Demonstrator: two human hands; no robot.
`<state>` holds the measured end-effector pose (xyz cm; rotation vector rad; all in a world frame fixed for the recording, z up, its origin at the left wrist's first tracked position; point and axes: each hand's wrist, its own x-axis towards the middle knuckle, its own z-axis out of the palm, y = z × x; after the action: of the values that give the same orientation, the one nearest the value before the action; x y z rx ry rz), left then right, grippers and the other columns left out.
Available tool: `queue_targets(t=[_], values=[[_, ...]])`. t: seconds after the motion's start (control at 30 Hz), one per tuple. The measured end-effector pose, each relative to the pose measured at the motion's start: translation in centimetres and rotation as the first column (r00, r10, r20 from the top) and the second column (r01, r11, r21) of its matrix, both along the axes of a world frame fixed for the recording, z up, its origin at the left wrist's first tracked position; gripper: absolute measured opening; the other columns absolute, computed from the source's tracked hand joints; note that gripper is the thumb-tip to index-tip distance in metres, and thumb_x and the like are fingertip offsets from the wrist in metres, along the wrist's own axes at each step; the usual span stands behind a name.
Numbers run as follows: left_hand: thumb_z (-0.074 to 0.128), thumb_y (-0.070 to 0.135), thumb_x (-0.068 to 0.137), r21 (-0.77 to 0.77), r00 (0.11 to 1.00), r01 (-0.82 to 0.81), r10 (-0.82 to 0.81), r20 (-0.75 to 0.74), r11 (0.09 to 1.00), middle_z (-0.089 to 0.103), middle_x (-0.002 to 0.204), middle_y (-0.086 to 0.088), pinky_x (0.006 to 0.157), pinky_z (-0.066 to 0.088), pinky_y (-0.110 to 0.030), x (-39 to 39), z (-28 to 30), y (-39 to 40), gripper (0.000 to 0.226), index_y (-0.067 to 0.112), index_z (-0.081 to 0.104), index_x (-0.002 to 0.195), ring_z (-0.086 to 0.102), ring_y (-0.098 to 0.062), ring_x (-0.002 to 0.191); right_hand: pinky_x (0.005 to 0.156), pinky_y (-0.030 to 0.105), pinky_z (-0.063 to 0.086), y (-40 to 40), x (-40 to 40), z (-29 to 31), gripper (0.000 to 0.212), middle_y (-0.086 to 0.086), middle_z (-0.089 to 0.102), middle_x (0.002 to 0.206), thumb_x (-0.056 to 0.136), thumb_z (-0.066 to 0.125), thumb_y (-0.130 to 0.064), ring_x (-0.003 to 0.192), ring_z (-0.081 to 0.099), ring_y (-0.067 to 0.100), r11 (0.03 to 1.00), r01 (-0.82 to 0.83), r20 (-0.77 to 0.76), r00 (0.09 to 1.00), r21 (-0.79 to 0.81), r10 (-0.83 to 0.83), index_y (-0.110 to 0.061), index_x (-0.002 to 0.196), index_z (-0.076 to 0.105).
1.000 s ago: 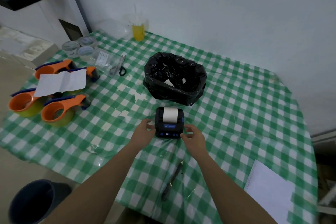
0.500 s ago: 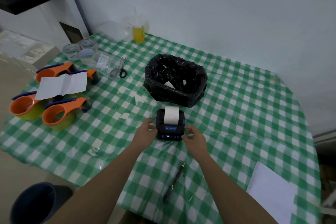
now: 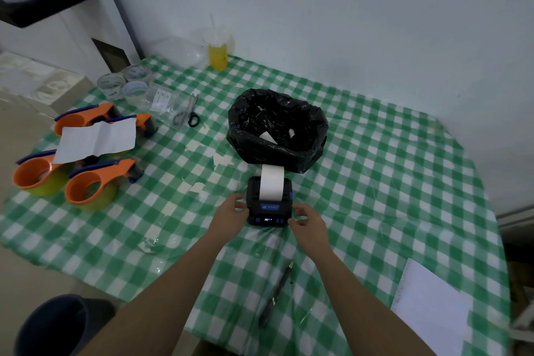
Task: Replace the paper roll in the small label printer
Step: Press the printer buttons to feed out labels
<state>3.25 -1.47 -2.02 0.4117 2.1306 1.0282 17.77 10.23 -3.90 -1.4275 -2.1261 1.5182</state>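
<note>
A small black label printer (image 3: 268, 212) with blue buttons and a lit display sits on the green checked tablecloth (image 3: 375, 182). A white paper strip (image 3: 271, 182) sticks out of its slot, reaching back toward a black bin bag (image 3: 277, 127). My left hand (image 3: 232, 212) rests against the printer's left side. My right hand (image 3: 306, 220) is at its right front corner, fingers curled and touching the casing. Two white paper scraps lie inside the bag.
Three orange tape dispensers (image 3: 92, 185) and a folded white sheet (image 3: 95, 140) lie at the left. Scissors (image 3: 189, 114), tape rolls (image 3: 134, 88) and a yellow drink cup (image 3: 218, 55) stand further back. A pen (image 3: 276, 293) and a notepad (image 3: 430, 309) lie near me.
The white paper strip has fed further out of the printer and is now longer. Both hands stay at the printer's sides, hardly moved.
</note>
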Motion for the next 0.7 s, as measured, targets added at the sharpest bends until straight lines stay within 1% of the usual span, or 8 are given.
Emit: queue_targets(t=[0.1,0.17,0.23,0.33,0.4,0.57,0.7], values=[[0.05,0.011,0.091,0.003,1.0,-0.01,0.01,-0.013,1.0,0.059,0.123,-0.013,0.059,0.039,-0.015,-0.1,0.1,0.1,0.041,0.009,0.044,0.132,0.053,-0.016,0.09,0.061,0.019,0.046,0.1,0.0,0.0,0.032,0.003,0.058,0.11,0.086,0.061,-0.007,0.081,0.058,0.014,1.0,0.003,0.0,1.0,0.002,-0.003,-0.015,0.117,0.057],[0.05,0.011,0.091,0.002,1.0,-0.004,0.004,-0.024,1.0,0.059,0.122,-0.012,0.059,0.038,-0.015,-0.1,0.3,0.2,0.041,0.009,0.044,0.131,0.053,-0.016,0.091,0.062,0.021,0.046,0.2,0.0,0.2,0.031,0.004,0.059,0.111,0.086,0.061,-0.008,0.081,0.059,0.016,1.0,0.008,-0.005,1.0,0.001,-0.008,-0.015,0.116,0.057],[0.049,0.011,0.092,0.004,1.0,0.002,-0.002,-0.03,1.0,0.058,0.123,-0.011,0.06,0.039,-0.018,-0.1,0.6,0.2,0.041,0.009,0.043,0.132,0.052,-0.016,0.093,0.061,0.02,0.046,0.3,-0.1,0.4,0.03,0.005,0.059,0.109,0.086,0.06,-0.008,0.082,0.06,0.017,1.0,0.008,-0.012,1.0,0.003,-0.008,-0.016,0.115,0.058],[0.05,0.011,0.091,0.009,1.0,-0.004,0.004,-0.028,1.0,0.059,0.123,-0.011,0.074,0.04,-0.026,0.0,1.2,0.4,0.041,0.009,0.043,0.132,0.052,-0.016,0.095,0.059,0.017,0.045,0.3,-0.4,1.0,0.031,0.001,0.058,0.105,0.086,0.06,-0.008,0.08,0.058,0.014,1.0,0.009,-0.021,1.0,-0.001,-0.009,-0.016,0.116,0.057],[0.05,0.012,0.091,0.016,1.0,-0.004,0.004,-0.029,1.0,0.059,0.122,-0.012,0.076,0.039,-0.027,0.0,1.6,0.5,0.04,0.01,0.044,0.131,0.052,-0.016,0.094,0.058,0.017,0.044,0.3,-0.5,1.3,0.031,0.0,0.057,0.104,0.086,0.06,-0.008,0.08,0.058,0.014,1.0,0.011,-0.023,1.0,-0.001,-0.011,-0.016,0.116,0.057],[0.05,0.011,0.09,0.029,0.999,0.0,0.002,-0.053,1.0,0.059,0.124,-0.013,0.077,0.037,-0.028,-0.2,2.6,0.7,0.039,0.009,0.046,0.129,0.051,-0.016,0.094,0.062,0.02,0.046,0.1,-0.8,2.2,0.032,0.003,0.059,0.108,0.087,0.06,-0.01,0.085,0.06,0.017,1.0,0.016,-0.037,0.999,0.019,-0.016,-0.015,0.118,0.057],[0.05,0.013,0.091,0.045,0.997,0.031,-0.027,-0.067,0.998,0.057,0.125,-0.014,0.074,0.038,-0.029,-0.8,3.7,0.8,0.04,0.009,0.045,0.13,0.052,-0.019,0.087,0.061,0.02,0.045,0.0,-1.2,3.4,0.028,0.005,0.06,0.111,0.087,0.058,-0.008,0.083,0.06,0.016,0.999,0.039,-0.058,0.998,0.034,-0.037,-0.015,0.114,0.057]])
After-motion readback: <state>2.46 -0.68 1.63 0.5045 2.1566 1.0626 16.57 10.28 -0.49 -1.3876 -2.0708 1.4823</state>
